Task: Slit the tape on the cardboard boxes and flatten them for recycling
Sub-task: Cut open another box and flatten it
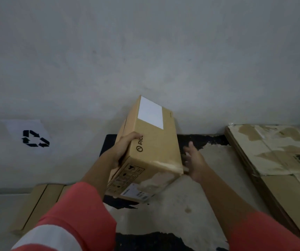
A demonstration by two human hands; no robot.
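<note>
Cardboard box (152, 147) held tilted above floor (181, 205) | left hand (125, 149) fingers clamped round its left edge | right hand (194, 160) fingers apart, just beside right corner | print: "PIC", rest hidden; blank white label (151, 113); handling symbols | recycling-symbol sheet (35, 138) at left.

— How many unflattened boxes were there?
— One cardboard box (151, 147), at centre.
— And flattened cardboard?
— One flattened piece (35, 209) at 7 o'clock and one flattened stack (272, 160) at 3 o'clock, its layers uncountable.
— Anything else?
— One recycling sign (31, 137) at 9 o'clock, and two hands: left hand (125, 149), right hand (194, 160).
</note>
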